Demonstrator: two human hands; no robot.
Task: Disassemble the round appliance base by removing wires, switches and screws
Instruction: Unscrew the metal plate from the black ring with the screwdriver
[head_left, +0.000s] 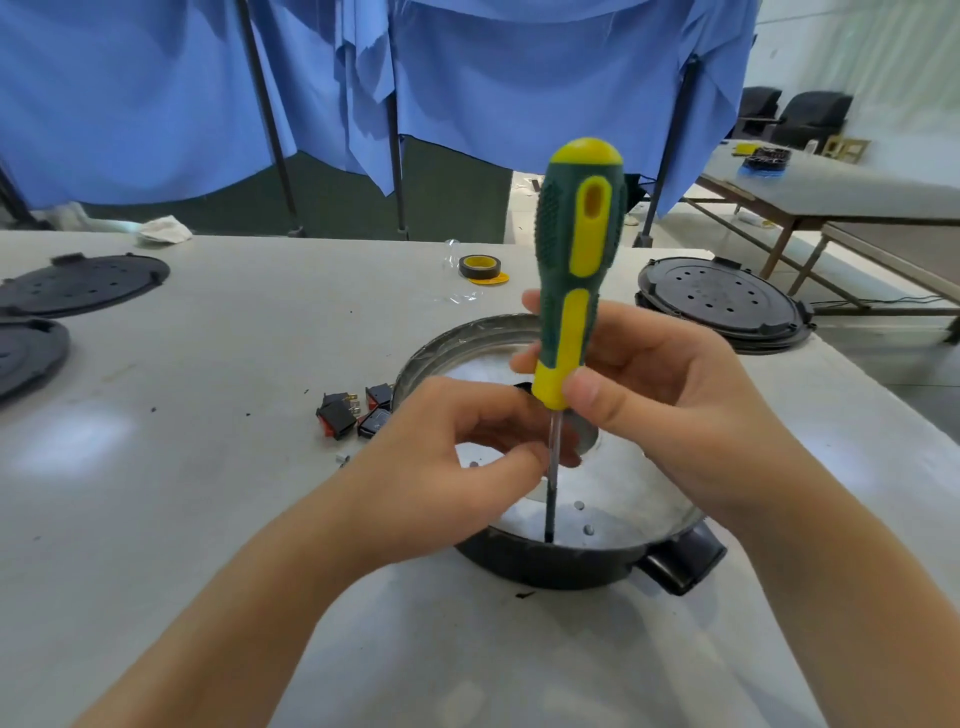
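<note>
Right hand (670, 395) grips lower handle of green-yellow screwdriver (576, 270), upright, tip down inside round appliance base (613, 488) at table (208, 467) centre-near. Left hand (457, 457) pinches shaft. Loose rocker switches (353, 413) just left of base. Tape roll (479, 267) far behind.

No legible text, labels or numbers — nothing readable on any surface.
</note>
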